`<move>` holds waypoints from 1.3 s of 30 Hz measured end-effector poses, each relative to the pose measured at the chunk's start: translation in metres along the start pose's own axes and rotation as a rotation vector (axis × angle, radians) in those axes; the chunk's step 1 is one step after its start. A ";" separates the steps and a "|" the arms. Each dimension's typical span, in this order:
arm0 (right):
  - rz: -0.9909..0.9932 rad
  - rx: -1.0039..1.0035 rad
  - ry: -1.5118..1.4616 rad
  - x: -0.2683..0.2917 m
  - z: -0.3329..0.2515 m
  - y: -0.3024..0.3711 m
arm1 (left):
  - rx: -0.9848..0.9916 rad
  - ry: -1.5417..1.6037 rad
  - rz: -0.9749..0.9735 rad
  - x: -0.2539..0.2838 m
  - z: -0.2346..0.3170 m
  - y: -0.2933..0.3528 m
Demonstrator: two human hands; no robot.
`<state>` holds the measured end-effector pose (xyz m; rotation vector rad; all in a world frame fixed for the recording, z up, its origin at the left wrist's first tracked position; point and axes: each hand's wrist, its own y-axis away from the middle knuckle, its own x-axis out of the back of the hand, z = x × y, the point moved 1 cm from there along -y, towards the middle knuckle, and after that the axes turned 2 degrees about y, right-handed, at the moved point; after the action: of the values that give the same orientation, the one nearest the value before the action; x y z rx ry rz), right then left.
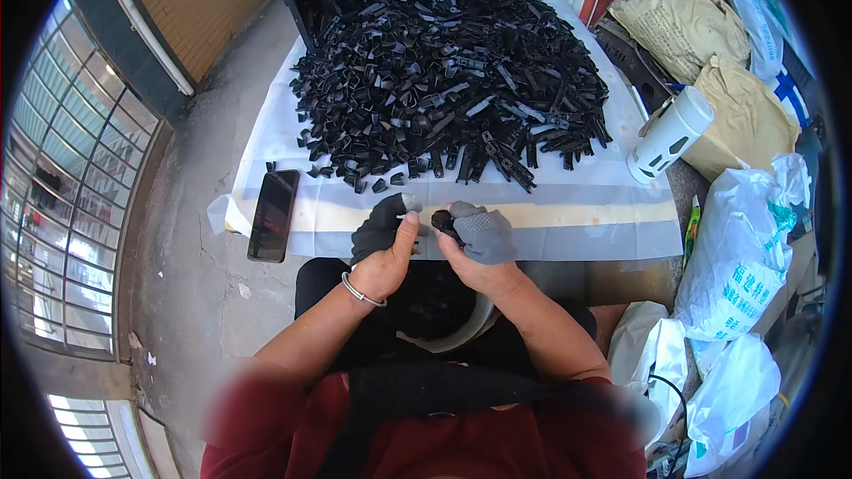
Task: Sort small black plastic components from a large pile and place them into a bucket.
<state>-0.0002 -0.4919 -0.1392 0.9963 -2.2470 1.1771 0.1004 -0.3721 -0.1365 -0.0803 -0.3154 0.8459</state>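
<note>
Both my hands are raised close together over the table's near edge, in front of a large pile of small black plastic pieces (444, 80). My left hand (388, 244), in a partly fingered dark glove with the thumb bare, is curled closed; what it holds, if anything, is hidden. My right hand (479, 239), in a grey dotted glove, is closed with a small black plastic piece (443, 220) at its thumb and fingertips. A narrow gap separates the hands. Below them, between my legs, a light-rimmed bucket (477, 323) shows dark contents that I cannot make out.
A white-sheeted table (577, 217) carries the pile, a black phone (274, 215) at left and a white bottle (671, 135) at right. Stuffed sacks (741, 257) line the right side. On the left are a concrete floor (217, 239) and a barred window (75, 177).
</note>
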 end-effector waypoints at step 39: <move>0.027 0.038 0.671 0.035 0.055 -0.024 | -0.228 -1.046 -0.039 0.024 -0.040 -0.060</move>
<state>-0.0073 -0.5608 -0.1348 0.4741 -1.7086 1.3220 0.1708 -0.3914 -0.1570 0.1677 -1.3902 0.7510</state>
